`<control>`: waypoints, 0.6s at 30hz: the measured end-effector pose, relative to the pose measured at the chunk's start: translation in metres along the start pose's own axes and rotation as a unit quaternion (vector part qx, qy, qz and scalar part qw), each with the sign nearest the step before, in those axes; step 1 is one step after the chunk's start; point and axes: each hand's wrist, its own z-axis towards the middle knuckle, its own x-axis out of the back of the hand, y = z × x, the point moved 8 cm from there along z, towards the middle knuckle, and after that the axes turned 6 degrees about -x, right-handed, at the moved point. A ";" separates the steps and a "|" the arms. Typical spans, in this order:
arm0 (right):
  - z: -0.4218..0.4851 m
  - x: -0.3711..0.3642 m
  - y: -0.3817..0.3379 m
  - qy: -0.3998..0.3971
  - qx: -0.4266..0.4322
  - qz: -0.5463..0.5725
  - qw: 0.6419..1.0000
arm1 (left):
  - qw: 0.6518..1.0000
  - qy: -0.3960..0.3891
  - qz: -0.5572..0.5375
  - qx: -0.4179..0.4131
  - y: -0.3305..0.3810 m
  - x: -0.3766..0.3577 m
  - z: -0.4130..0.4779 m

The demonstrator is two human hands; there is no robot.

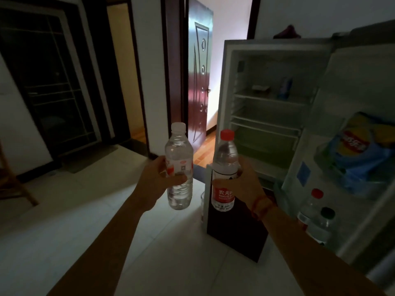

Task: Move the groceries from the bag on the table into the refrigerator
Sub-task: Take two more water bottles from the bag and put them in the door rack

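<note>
My left hand (157,180) grips a clear water bottle with a white cap (179,150), held upright. My right hand (245,184) grips a second water bottle with a red cap and red label (224,159), also upright. Both are held in front of the open refrigerator (271,112), just left of its wire shelves. The open refrigerator door (316,159) stands to the right. Its upper rack holds a blue chips bag (357,150); its lower rack holds a red-capped bottle (312,206) and a dark-capped bottle (323,223). The bag and table are out of view.
A small blue can (285,87) and a flat pack (260,88) rest on the refrigerator's top shelf. A dark red room door (198,82) stands ajar behind the bottles. A dark cabinet front (235,233) sits below the fridge opening. Pale tiled floor (85,210) spreads left.
</note>
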 end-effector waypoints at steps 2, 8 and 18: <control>0.030 0.001 0.013 0.017 -0.008 -0.003 1.000 | 1.000 -0.010 -0.002 -0.001 -0.020 -0.005 0.030; 0.133 -0.005 0.042 0.044 -0.007 -0.007 0.999 | 1.000 -0.027 0.000 0.009 -0.078 -0.018 0.129; 0.292 0.013 0.069 0.043 -0.016 0.004 0.999 | 0.998 -0.064 -0.013 0.025 -0.132 -0.054 0.298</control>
